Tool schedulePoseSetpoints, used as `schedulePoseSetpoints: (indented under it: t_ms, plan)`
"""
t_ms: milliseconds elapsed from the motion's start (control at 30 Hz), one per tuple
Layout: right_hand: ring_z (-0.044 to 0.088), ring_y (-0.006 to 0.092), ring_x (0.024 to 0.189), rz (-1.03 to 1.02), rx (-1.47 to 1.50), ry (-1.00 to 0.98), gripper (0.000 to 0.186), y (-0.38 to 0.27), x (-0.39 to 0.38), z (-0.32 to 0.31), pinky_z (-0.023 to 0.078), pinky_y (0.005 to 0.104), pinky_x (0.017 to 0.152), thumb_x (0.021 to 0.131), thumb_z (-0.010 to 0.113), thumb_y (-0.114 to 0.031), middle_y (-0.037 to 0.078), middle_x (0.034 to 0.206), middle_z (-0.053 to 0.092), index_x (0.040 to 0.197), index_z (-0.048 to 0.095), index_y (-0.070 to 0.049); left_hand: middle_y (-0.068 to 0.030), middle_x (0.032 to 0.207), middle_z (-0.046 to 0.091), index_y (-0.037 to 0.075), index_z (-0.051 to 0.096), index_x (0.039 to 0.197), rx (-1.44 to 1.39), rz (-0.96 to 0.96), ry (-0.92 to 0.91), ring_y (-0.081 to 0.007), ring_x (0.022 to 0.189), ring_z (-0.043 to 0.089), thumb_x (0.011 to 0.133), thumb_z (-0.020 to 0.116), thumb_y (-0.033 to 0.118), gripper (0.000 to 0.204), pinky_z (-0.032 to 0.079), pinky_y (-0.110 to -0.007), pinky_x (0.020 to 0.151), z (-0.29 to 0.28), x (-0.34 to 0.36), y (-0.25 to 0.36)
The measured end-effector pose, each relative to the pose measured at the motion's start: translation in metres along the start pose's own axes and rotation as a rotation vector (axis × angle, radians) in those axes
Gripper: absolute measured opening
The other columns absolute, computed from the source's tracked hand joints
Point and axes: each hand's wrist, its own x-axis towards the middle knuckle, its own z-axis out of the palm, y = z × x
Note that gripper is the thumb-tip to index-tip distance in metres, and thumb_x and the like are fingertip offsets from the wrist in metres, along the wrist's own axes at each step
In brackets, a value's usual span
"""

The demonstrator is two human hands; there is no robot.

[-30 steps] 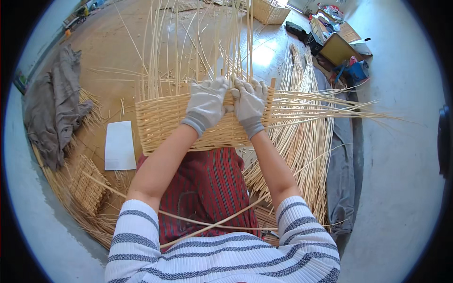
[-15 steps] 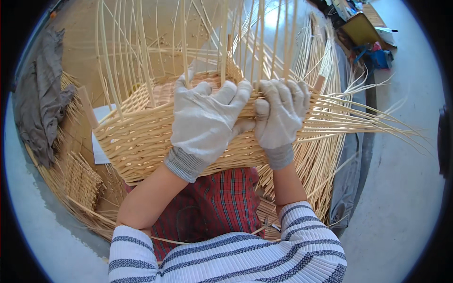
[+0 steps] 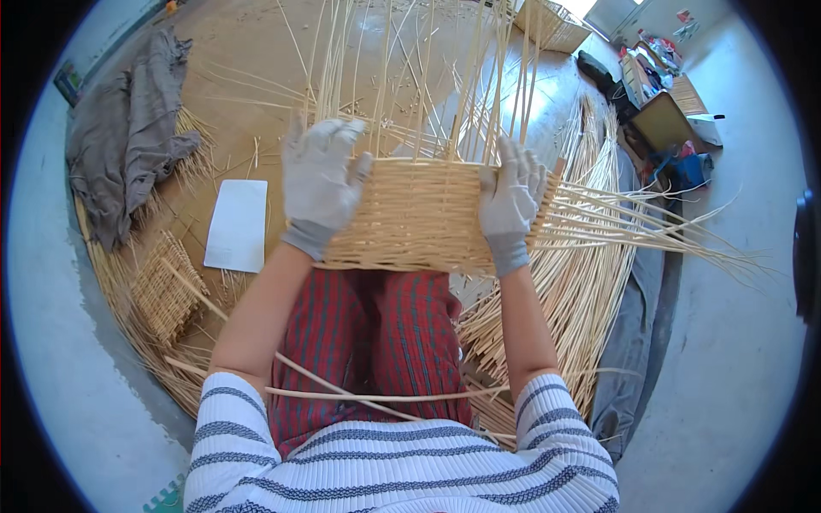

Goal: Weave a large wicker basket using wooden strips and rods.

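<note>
A half-woven basket [image 3: 423, 214] sits above the lap, long axis left to right, its stakes [image 3: 410, 77] pointing away; the left hand [image 3: 321, 184] and right hand [image 3: 510, 201], gloved, each clamp an end; around it, a wooden floor [image 3: 248, 68], loose reeds [image 3: 590, 256], a white sheet [image 3: 238, 225], a grey cloth [image 3: 128, 145].

A single wide fisheye view looks down from the person's head, steeply toward the lap and the floor ahead. It sits close: the striped sleeves fill the lower edge, and the left hand in a grey glove [image 3: 318, 184] and right hand in a grey glove [image 3: 510, 201] lie near the centre, at either end of a half-woven pale wicker basket [image 3: 423, 214]. The picture is upright, its left being the person's left. Toward the dark round rim the straight lines of the wooden floor [image 3: 248, 60] bend. No second view shares the scene.
</note>
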Motion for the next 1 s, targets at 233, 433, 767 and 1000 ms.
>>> schedulePoseSetpoints:
  t_ms: [233, 433, 767, 1000]
  plan:
    - [0.05, 0.0346, 0.127, -0.108, 0.148, -0.278, 0.055, -0.108, 0.001, 0.022, 0.029, 0.0486, 0.114, 0.085, 0.064, -0.026, 0.012, 0.133, 0.059, 0.136, 0.055, -0.008, -0.0123, 0.127, 0.057, 0.018, 0.057, 0.137, 0.241, -0.092, -0.027, -0.0309, 0.125, 0.051, 0.086, 0.068, 0.038, 0.055, 0.026, -0.049, 0.117, 0.012, -0.037, -0.009]
    - [0.054, 0.0321, 0.111, -0.08, 0.163, -0.224, 0.037, -0.11, -0.017, 0.046, 0.029, 0.049, 0.113, 0.087, 0.062, -0.034, 0.009, 0.108, 0.064, 0.117, 0.065, -0.011, -0.0088, 0.111, 0.059, 0.015, 0.061, 0.128, 0.278, -0.099, -0.127, -0.0226, 0.111, 0.057, 0.084, 0.067, 0.041, 0.052, 0.022, -0.057, 0.117, 0.009, -0.034, -0.012]
    - [0.056, 0.0371, 0.099, -0.078, 0.128, -0.202, 0.016, -0.089, -0.022, 0.059, 0.036, 0.0515, 0.104, 0.08, 0.063, -0.023, 0.015, 0.089, 0.063, 0.089, 0.067, -0.011, -0.0125, 0.106, 0.057, 0.011, 0.061, 0.124, 0.173, -0.066, -0.063, -0.0295, 0.109, 0.056, 0.084, 0.069, 0.03, 0.045, 0.03, -0.055, 0.113, 0.036, -0.06, -0.023]
    - [0.064, 0.0311, 0.081, 0.054, 0.223, -0.326, 0.038, -0.085, 0.024, 0.007, 0.042, 0.0505, 0.086, 0.092, 0.055, -0.038, 0.013, 0.073, 0.067, 0.069, 0.07, -0.013, -0.0056, 0.104, 0.061, 0.002, 0.059, 0.115, -0.897, -0.734, -0.158, -0.0149, 0.097, 0.055, 0.096, 0.066, 0.029, 0.034, 0.046, -0.031, 0.088, 0.012, -0.031, -0.04]
